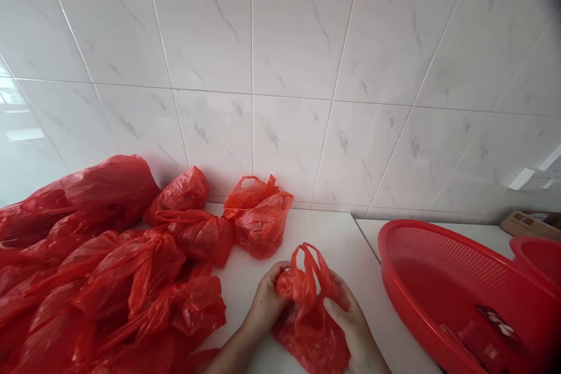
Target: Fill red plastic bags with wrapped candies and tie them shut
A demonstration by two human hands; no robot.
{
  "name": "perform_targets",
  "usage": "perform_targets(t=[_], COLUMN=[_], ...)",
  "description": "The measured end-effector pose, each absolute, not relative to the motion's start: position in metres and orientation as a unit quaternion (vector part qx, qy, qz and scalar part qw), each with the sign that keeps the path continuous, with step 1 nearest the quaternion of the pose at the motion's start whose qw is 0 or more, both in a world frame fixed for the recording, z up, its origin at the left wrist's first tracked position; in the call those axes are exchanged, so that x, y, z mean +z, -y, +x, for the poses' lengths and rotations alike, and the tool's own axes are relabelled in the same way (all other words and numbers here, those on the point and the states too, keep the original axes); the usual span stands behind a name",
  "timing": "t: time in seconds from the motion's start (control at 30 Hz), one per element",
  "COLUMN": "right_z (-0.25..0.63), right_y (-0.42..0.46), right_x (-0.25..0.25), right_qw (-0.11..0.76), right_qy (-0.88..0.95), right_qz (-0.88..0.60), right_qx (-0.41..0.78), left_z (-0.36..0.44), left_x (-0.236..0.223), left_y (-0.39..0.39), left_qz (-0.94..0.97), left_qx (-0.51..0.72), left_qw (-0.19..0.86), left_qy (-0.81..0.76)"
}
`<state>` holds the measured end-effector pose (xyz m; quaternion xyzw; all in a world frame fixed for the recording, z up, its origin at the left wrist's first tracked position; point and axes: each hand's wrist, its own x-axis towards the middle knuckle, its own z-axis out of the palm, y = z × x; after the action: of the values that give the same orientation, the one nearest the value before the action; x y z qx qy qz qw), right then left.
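A red plastic bag (pixel 309 321) with its loop handles pointing up sits between my two hands, low in the middle of the head view. My left hand (pixel 268 298) wraps round the bag's left side near the top. On the other side, my right hand (pixel 350 318) grips the bag with the thumb laid across its front. What the bag contains cannot be made out through the film. Behind it, close to the wall, stands another filled red bag (pixel 260 219). To the left lies a large heap of red plastic bags (pixel 131 298).
At the right stands a big red perforated plastic basket (pixel 394 286) with a few small packets (pixel 495 321) in it. A second red basket (pixel 539 254) and a cardboard box (pixel 532 225) are beyond. A tiled wall (pixel 291 70) rises behind the white table (pixel 326 228).
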<state>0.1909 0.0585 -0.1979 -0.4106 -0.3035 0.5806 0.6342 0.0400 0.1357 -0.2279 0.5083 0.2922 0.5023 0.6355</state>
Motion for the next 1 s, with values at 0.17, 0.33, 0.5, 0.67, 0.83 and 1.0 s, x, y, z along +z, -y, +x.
perform_targets(t=[0.17, 0.33, 0.5, 0.67, 0.83, 1.0], right_z=[0.210, 0.239, 0.247, 0.247, 0.251, 0.241], right_y=[-0.063, -0.074, -0.078, -0.079, -0.079, -0.078], right_x=[-0.206, -0.200, -0.193, -0.202, -0.198, -0.181], right_qw=[0.593, 0.656, 0.680, 0.678, 0.686, 0.697], right_qy=[0.222, 0.183, 0.199, 0.223, 0.208, 0.196], right_qz=[-0.392, -0.406, -0.405, -0.389, -0.362, -0.343], right_qx=[0.667, 0.609, 0.578, 0.583, 0.596, 0.598], left_z=[0.034, 0.026, 0.035, 0.052, 0.042, 0.026], left_x=[-0.231, -0.222, -0.180, -0.122, -0.136, -0.162], left_y=[-0.146, -0.146, -0.134, -0.133, -0.148, -0.135], left_qz=[0.344, 0.339, 0.396, 0.504, 0.447, 0.476], left_qx=[0.560, 0.608, 0.613, 0.553, 0.600, 0.543], left_qw=[0.688, 0.638, 0.576, 0.583, 0.558, 0.614], left_qy=[-0.307, -0.328, -0.368, -0.317, -0.358, -0.318])
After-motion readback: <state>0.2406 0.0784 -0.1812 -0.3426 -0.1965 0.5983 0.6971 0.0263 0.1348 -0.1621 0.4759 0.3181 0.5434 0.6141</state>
